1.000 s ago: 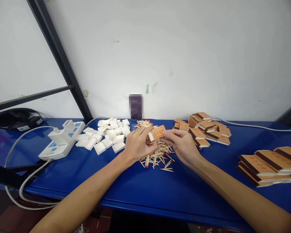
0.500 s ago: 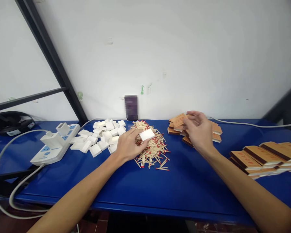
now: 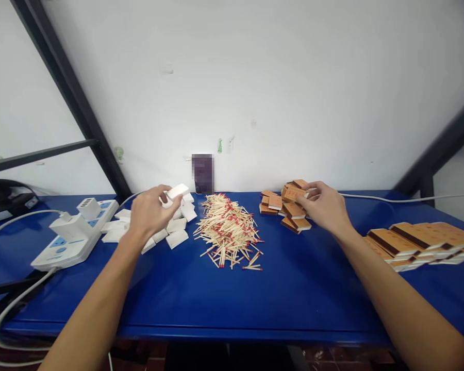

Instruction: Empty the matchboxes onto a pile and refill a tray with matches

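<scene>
A white matchbox tray (image 3: 177, 191) is pinched between the thumb and fingers of my left hand (image 3: 152, 211), just above a loose pile of similar white trays (image 3: 177, 238). On the right, my right hand (image 3: 325, 205) reaches to the heap of orange-brown matchbox sleeves (image 3: 295, 210). Its thumb and fingers close on one matchbox sleeve (image 3: 293, 194) at the heap's near right side. Between the hands lies a large mound of red-tipped matches (image 3: 228, 226), touched by neither hand.
Rows of stacked matchboxes (image 3: 421, 245) lie at the right of the blue table (image 3: 216, 304). At left sits a white power strip (image 3: 75, 239) with plugs and cables. A dark phone-like object (image 3: 203, 172) leans on the wall. Black frame posts (image 3: 67, 87) flank the table.
My left hand has moved left with a white tray, from over the matches to over the tray pile. My right hand stays at the sleeve heap. The view has shifted slightly.
</scene>
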`<state>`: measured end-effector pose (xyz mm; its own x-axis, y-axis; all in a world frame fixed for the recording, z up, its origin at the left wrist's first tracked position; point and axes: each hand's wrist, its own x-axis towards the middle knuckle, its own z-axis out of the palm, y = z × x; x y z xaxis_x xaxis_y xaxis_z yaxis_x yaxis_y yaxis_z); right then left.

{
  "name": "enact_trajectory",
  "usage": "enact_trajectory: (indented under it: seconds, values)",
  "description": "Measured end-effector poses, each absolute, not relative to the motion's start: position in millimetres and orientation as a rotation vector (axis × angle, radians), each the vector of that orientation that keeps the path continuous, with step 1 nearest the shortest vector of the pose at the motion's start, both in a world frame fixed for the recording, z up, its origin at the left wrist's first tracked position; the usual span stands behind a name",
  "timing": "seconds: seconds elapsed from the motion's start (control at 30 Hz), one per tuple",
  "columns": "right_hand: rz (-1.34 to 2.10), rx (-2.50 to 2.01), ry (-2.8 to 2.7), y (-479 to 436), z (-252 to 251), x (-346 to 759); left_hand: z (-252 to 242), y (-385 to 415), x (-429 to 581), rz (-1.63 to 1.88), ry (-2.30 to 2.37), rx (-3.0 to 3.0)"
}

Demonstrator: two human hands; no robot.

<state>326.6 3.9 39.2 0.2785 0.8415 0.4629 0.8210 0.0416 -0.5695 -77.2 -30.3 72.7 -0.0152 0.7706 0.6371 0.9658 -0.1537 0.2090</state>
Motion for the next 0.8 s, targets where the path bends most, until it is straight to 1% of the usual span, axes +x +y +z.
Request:
enact_trajectory:
  seconds: [0.07,0.17,0.27,0.4,0.5,0.67,0.8]
  values:
    - [-0.035,-1.789,-1.586,2.6,40.1,327.1,78.7,-31.2,-91.9,-0.846,-1.825,-1.963]
    - [-0.224,-1.736,-1.563,-9.9,49.8,328.8,80.9,-33.1,-107.3,-0.708,-1.832,-2.012]
    - [-0.298,-1.689,-1.529,-36.2,59.8,334.9,76.9,-34.4,-116.8,-0.631,-1.817,-2.081]
    - [-0.406,-1.775,-1.870,-77.9,53.7,356.9,69.5,-36.0,-128.2,-0.585,-1.784,-2.148]
    - [-0.524,-1.699,-2.158,-101.1,45.3,385.0,66.7,-37.8,-135.7,-0.607,-1.754,-2.163]
    - [-0.515,-1.647,-2.296,-117.1,50.2,431.4,66.7,-38.9,-133.6,-0.653,-1.753,-2.119]
    - [-0.380,-1.659,-2.449,-116.0,51.7,447.6,65.3,-38.6,-121.9,-0.726,-1.674,-2.153]
